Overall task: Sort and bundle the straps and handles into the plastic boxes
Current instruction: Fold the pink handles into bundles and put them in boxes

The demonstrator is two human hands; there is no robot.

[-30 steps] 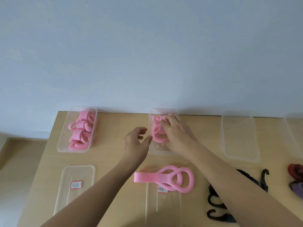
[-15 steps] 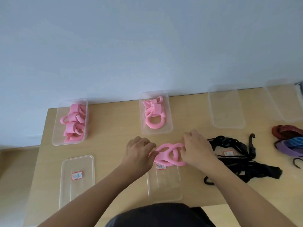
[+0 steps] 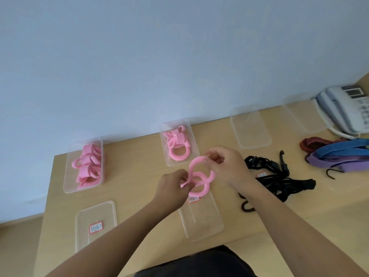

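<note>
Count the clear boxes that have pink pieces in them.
2: the left box, packed with pink straps, and the centre box, both along the table's back edge. None looks hidden.

bare table (image 3: 131, 176) between boxes, black straps (image 3: 279, 176) rightward

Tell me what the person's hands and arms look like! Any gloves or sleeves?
No gloves: the left hand and right hand are bare, with no rings or watch to see. The arms are bare too, no sleeves in view. A dark garment shows at the bottom edge.
</note>
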